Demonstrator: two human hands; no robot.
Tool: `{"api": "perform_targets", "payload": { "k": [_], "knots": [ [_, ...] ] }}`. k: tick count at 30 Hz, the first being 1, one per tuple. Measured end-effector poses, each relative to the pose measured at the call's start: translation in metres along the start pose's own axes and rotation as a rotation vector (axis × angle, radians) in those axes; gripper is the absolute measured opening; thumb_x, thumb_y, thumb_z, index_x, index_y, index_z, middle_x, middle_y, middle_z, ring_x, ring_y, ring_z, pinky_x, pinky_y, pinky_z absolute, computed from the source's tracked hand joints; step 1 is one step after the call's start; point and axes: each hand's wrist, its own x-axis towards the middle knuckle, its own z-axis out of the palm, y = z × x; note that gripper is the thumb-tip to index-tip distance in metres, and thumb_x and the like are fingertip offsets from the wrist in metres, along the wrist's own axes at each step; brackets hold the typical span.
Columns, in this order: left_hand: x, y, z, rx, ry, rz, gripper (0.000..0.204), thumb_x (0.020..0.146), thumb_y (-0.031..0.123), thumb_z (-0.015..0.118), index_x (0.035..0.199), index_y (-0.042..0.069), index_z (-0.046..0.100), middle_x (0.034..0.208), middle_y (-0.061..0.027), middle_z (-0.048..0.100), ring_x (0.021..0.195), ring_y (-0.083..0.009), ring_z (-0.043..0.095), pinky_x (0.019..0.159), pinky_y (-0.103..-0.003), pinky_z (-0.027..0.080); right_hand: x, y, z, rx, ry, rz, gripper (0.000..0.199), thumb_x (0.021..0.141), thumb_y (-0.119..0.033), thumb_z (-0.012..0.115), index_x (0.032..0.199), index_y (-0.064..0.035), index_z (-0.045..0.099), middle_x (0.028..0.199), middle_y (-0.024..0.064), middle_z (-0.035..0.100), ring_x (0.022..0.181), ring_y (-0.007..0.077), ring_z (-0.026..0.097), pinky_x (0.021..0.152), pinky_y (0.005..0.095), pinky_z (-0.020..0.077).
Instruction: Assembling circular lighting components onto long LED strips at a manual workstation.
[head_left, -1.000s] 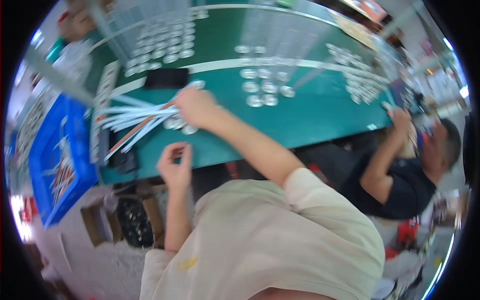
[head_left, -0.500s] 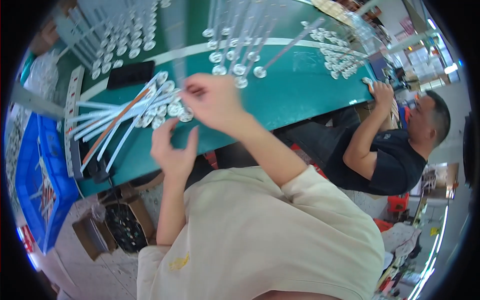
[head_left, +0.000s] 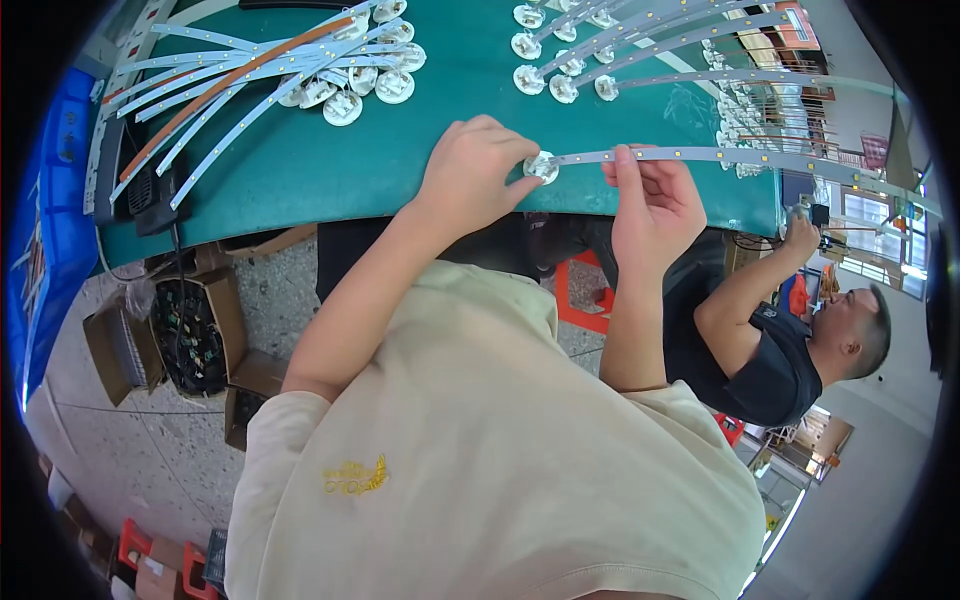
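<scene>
A long white LED strip (head_left: 715, 154) runs rightward from a small round white base (head_left: 542, 168) near the table's front edge. My left hand (head_left: 478, 165) pinches the rim of that base between thumb and forefinger. Close to the base, my right hand (head_left: 655, 205) holds the strip between thumb and fingers, its palm turned up. On the left of the table lies a pile of LED strips (head_left: 225, 85), their round bases (head_left: 342, 108) bunched toward the middle. One orange strip (head_left: 235, 75) crosses over the white ones.
More strips with round bases (head_left: 563, 88) lie fanned out beyond my right hand on the green table (head_left: 440, 90). A black adapter (head_left: 150, 200) sits at the left edge, near a blue bin (head_left: 60, 180). Cartons (head_left: 225, 310) stand below; a co-worker (head_left: 770, 350) sits at right.
My hands have moved right, away from the pile. The left, formerly open, now grips a base; the right holds its strip. The head view has shifted.
</scene>
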Motion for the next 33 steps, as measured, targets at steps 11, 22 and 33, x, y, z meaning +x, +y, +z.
{"api": "perform_targets", "payload": {
  "k": [11, 22, 33],
  "knots": [
    [0.024, -0.003, 0.007, -0.210, -0.081, 0.044, 0.012, 0.079, 0.011, 0.079, 0.090, 0.008, 0.078, 0.083, -0.0075, 0.074, 0.084, -0.0263, 0.068, 0.076, -0.038, 0.055, 0.007, 0.010, -0.006, 0.081, -0.177, 0.011, 0.014, 0.087, 0.007, 0.075, 0.100, 0.0059, 0.071, 0.093, 0.0103, 0.074, 0.077, 0.0120, 0.069, 0.065, 0.0224, 0.0566],
    [0.034, 0.001, 0.014, -0.156, 0.025, 0.153, 0.040, 0.068, 0.025, 0.088, 0.101, 0.006, 0.075, 0.099, -0.0115, 0.073, 0.095, -0.0307, 0.066, 0.080, -0.042, 0.054, 0.001, 0.036, -0.012, -0.080, -0.206, 0.067, 0.012, 0.088, 0.003, 0.076, 0.099, 0.0077, 0.072, 0.089, 0.0110, 0.075, 0.076, 0.0120, 0.071, 0.067, 0.0224, 0.0560],
    [0.029, 0.010, 0.038, -0.047, 0.099, -0.024, 0.047, 0.067, 0.026, 0.090, 0.104, 0.005, 0.069, 0.082, -0.0095, 0.068, 0.087, -0.0302, 0.065, 0.077, -0.042, 0.054, -0.004, 0.023, -0.010, 0.027, 0.030, 0.219, 0.014, 0.091, -0.001, 0.075, 0.100, 0.0079, 0.072, 0.080, 0.0111, 0.074, 0.069, 0.0126, 0.071, 0.066, 0.0244, 0.0585]
  ]
}}
